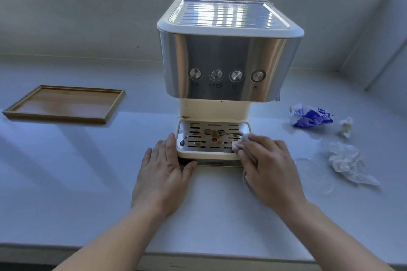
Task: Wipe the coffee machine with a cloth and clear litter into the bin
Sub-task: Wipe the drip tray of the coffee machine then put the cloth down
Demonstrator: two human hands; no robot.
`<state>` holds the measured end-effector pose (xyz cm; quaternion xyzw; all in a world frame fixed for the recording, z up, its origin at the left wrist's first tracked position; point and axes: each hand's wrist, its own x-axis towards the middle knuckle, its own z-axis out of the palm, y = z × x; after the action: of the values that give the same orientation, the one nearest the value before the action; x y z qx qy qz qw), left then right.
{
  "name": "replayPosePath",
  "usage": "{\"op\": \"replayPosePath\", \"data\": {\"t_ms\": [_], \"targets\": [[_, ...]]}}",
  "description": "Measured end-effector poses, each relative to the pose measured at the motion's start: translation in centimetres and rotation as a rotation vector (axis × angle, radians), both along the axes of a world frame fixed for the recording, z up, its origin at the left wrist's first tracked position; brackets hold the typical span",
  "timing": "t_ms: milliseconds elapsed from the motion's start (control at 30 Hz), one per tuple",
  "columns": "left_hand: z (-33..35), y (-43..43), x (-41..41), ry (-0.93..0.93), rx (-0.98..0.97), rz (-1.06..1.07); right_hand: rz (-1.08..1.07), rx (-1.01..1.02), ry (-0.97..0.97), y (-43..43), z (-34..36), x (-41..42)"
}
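Observation:
A steel and cream coffee machine [226, 66] stands in the middle of the white counter. Its drip tray [209, 136] at the front shows brown stains on the metal grate. My right hand [268, 167] presses a pale cloth [241, 142] onto the tray's right front corner. My left hand [165, 169] lies flat with fingers apart against the tray's left front corner, holding nothing. Litter lies to the right: a blue and white wrapper [311, 116], a small crumpled scrap [345, 127] and a crumpled white paper [348, 160].
An empty wooden tray [19, 112] sits at the left of the counter. A clear plastic lid [312, 171] lies beside the crumpled paper. A wall and window sill run behind the machine. The counter's front edge is close to me. No bin is in view.

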<state>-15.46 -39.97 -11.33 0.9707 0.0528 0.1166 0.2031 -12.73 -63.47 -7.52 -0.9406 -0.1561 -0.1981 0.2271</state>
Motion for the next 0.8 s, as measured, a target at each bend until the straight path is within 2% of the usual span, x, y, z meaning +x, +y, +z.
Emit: {"op": "replayPosePath", "data": {"t_ms": [100,167,333,400,500,667,733,800], "targets": [[0.2,0.1,0.0,0.01,0.006,-0.001,-0.06,-0.143,0.128,1.0,1.3,3.0],[0.3,0.0,0.0,0.008,0.008,0.0,-0.027,-0.187,0.105,2.1,1.2,3.0],[0.1,0.0,0.0,0.014,0.014,0.0,0.176,-0.063,-0.149,1.0,-0.1,1.8],[0.1,-0.1,0.1,0.019,0.016,-0.006,0.129,-0.03,-0.111,0.8,0.6,3.2],[0.2,0.0,0.1,0.021,0.006,0.0,0.019,-0.035,0.071,2.1,1.6,5.0],[0.3,0.0,0.0,0.036,0.024,0.009,0.208,-0.179,-0.032,1.5,0.9,2.7],[0.4,-0.1,-0.1,0.046,0.034,0.006,0.178,-0.156,-0.062,0.6,1.1,2.7],[0.4,0.0,-0.1,0.051,0.029,0.006,0.078,-0.107,0.013,0.9,2.0,3.8]]}}
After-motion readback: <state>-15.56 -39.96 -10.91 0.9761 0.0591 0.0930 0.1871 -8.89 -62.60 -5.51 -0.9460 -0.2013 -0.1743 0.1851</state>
